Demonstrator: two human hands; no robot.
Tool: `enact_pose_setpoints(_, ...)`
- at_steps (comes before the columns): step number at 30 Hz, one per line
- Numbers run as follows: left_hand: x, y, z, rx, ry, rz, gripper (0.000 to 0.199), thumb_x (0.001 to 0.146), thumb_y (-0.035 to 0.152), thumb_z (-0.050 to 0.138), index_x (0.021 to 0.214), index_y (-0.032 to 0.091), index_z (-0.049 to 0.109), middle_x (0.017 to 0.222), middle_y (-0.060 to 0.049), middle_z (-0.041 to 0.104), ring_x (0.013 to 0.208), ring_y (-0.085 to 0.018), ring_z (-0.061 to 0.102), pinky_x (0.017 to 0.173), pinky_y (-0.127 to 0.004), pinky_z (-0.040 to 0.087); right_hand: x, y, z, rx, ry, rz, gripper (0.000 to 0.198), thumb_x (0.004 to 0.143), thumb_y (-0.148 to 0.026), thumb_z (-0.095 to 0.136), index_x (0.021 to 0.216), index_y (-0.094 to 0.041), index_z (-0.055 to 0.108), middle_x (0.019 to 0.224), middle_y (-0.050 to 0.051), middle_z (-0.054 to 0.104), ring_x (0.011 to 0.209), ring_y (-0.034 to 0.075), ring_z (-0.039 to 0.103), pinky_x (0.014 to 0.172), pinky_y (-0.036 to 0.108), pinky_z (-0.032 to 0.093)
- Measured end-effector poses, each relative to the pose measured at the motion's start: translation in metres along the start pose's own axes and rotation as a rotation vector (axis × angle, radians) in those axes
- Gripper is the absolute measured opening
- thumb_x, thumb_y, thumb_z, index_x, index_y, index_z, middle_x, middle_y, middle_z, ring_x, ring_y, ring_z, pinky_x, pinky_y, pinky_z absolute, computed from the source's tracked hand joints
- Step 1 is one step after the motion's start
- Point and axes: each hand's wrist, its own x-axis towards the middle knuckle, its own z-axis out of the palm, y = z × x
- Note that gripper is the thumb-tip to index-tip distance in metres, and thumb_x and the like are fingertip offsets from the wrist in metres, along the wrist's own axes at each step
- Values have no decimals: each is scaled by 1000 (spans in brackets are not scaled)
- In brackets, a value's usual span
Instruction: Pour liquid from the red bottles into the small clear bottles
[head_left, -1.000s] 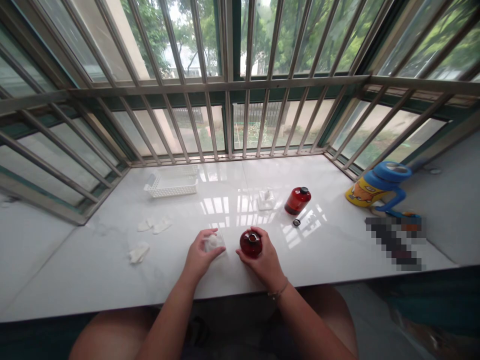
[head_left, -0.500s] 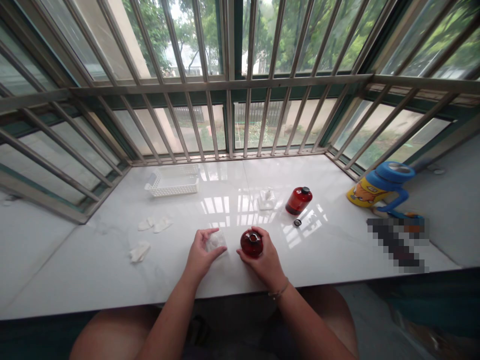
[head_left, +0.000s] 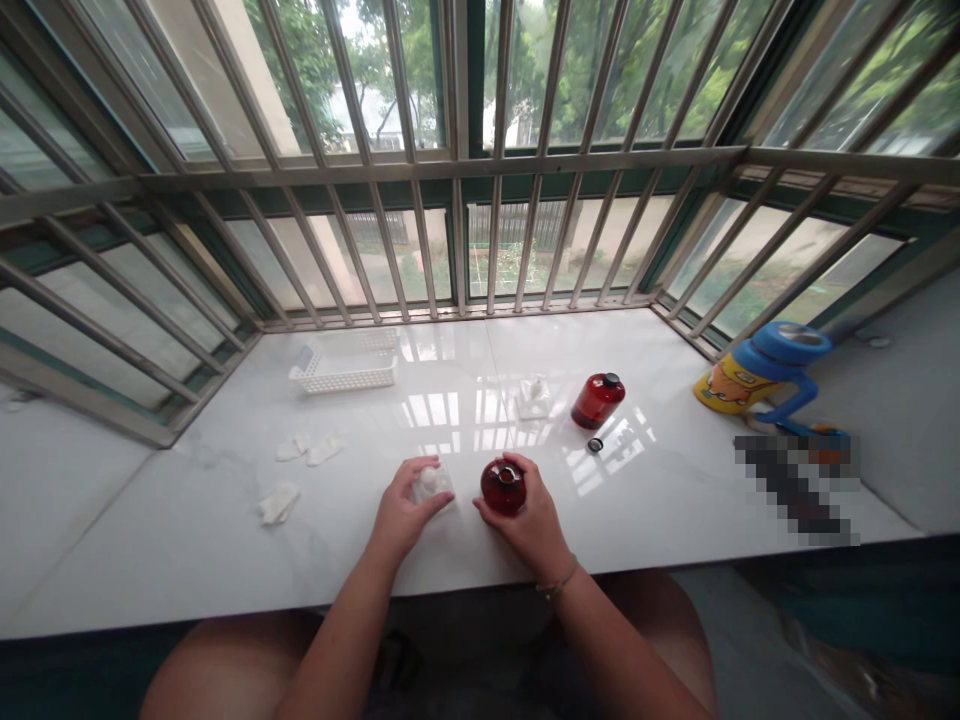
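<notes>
My left hand (head_left: 407, 497) is curled around a small clear square container (head_left: 433, 484) with a rounded whitish part on top; its exact kind is unclear. To the right, my right hand (head_left: 531, 515) grips a dark red, see-through bottle (head_left: 501, 487), which stands upright with its neck opening uncovered. Behind that hand lies a small black bottle cap (head_left: 595, 445). Beyond the cap is a second red bottle (head_left: 598, 401) with a black cap on it. A similar clear square-based item (head_left: 535, 398) sits to that bottle's left.
Crumpled white tissues (head_left: 280, 503) lie on the left of the white marbled counter (head_left: 187, 540). A white perforated basket (head_left: 346, 375) stands at the back left. On the right are a blue and yellow flask (head_left: 757, 370) and a pixelated dark object (head_left: 795, 490). Metal bars (head_left: 457, 245) enclose the counter.
</notes>
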Motion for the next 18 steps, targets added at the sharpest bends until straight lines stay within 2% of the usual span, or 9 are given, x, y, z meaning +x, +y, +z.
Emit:
enact_pose_setpoints(4, -1, 0, 2, -40, 41, -1, 54, 73, 40, 95, 104, 25, 54, 137, -12, 72, 131, -31, 66, 117, -52, 45, 0, 0, 0, 2, -1, 1, 74, 80, -43, 90, 141, -26, 52, 134, 12, 67, 123, 32, 69, 111, 51, 58)
enact_pose_setpoints(10, 0, -1, 2, -11, 23, 4, 69, 72, 40, 97, 129, 25, 61, 138, -14, 72, 136, -34, 64, 121, -55, 42, -1, 1, 0, -5, 4, -6, 74, 79, -43, 90, 141, -26, 52, 134, 11, 67, 123, 32, 70, 110, 51, 59)
enact_pose_setpoints(13, 0, 7, -5, 45, -66, -11, 67, 75, 41, 95, 134, 27, 68, 146, -14, 68, 141, -36, 61, 123, -55, 43, -1, 1, 0, -5, 6, -4, 74, 79, -43, 90, 141, -27, 52, 134, 11, 67, 123, 32, 70, 110, 51, 59)
enact_pose_setpoints(16, 0, 19, -15, 115, -187, 57, 58, 85, 41, 87, 139, 29, 71, 159, -14, 59, 151, -37, 52, 126, -54, 42, 0, 1, 0, -2, 3, -3, 74, 79, -43, 90, 141, -27, 53, 134, 11, 68, 122, 32, 70, 110, 51, 59)
enact_pose_setpoints(18, 0, 28, -21, 185, -223, 110, 49, 91, 41, 81, 138, 30, 73, 163, -14, 55, 155, -37, 48, 127, -55, 40, 0, 1, 0, -2, 3, -6, 74, 79, -43, 90, 141, -27, 53, 134, 11, 68, 122, 32, 70, 110, 51, 59)
